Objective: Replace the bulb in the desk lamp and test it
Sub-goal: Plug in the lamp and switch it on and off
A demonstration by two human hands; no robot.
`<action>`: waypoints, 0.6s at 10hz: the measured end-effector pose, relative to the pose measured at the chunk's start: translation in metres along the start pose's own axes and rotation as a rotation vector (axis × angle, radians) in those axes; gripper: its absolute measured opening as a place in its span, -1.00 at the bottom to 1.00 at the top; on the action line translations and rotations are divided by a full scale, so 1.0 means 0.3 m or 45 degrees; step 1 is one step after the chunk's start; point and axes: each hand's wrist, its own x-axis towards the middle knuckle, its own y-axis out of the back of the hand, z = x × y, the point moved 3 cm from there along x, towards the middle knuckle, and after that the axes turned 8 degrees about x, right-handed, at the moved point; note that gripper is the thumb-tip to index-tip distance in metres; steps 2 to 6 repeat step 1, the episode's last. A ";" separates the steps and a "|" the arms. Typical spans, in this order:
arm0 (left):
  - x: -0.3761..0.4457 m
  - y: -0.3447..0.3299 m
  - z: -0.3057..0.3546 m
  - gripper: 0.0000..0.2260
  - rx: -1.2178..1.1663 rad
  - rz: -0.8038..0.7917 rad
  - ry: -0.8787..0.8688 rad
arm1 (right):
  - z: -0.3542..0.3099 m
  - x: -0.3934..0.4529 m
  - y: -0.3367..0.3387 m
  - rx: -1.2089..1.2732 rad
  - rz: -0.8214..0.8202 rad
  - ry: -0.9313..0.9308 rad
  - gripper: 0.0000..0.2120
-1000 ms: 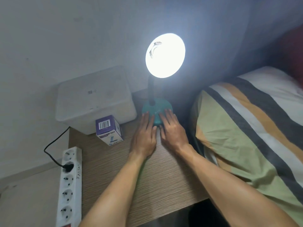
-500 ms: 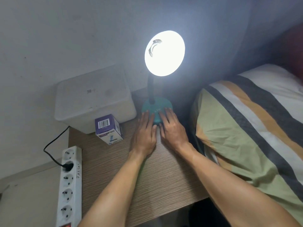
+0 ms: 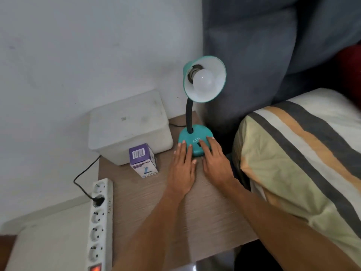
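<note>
A person stands over a bedside table [image 3: 156,212], both hands flat near a teal lamp [image 3: 195,141]. Far to the left of the hands lies a power strip [image 3: 100,222], one black plug [image 3: 98,200] seated in it and its red switch glowing at the near end. Nearer, just left of the left hand, a small purple bulb box [image 3: 142,159] stands upright against a white lidded bin [image 3: 127,126].

The left hand [image 3: 181,173] lies palm down with straight fingers, gripping nothing; its fingertips [image 3: 184,142] rest on the lamp's base. Just right of it, the right hand [image 3: 214,163] is likewise flat and open, its fingers spread over the base beside a dark switch [image 3: 199,144]. Above and beyond both hands, the shade tilts toward the viewer with a white bulb [image 3: 204,81] seated in the socket, unlit.

The step looks like the switch test. To do it well, the left hand should steady the base while one right finger presses the switch firmly, eyes turned from the bulb. Right of the hands, a striped pillow [image 3: 302,163] lies close.
</note>
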 end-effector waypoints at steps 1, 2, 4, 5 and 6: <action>-0.115 0.034 0.048 -0.45 -0.129 -0.145 -0.053 | 0.013 -0.037 0.051 0.032 -0.030 -0.050 -0.36; -0.115 0.034 0.048 -0.45 -0.129 -0.145 -0.053 | 0.013 -0.037 0.051 0.032 -0.030 -0.050 -0.36; -0.115 0.034 0.048 -0.45 -0.129 -0.145 -0.053 | 0.013 -0.037 0.051 0.032 -0.030 -0.050 -0.36; -0.115 0.034 0.048 -0.45 -0.129 -0.145 -0.053 | 0.013 -0.037 0.051 0.032 -0.030 -0.050 -0.36; -0.115 0.034 0.048 -0.45 -0.129 -0.145 -0.053 | 0.013 -0.037 0.051 0.032 -0.030 -0.050 -0.36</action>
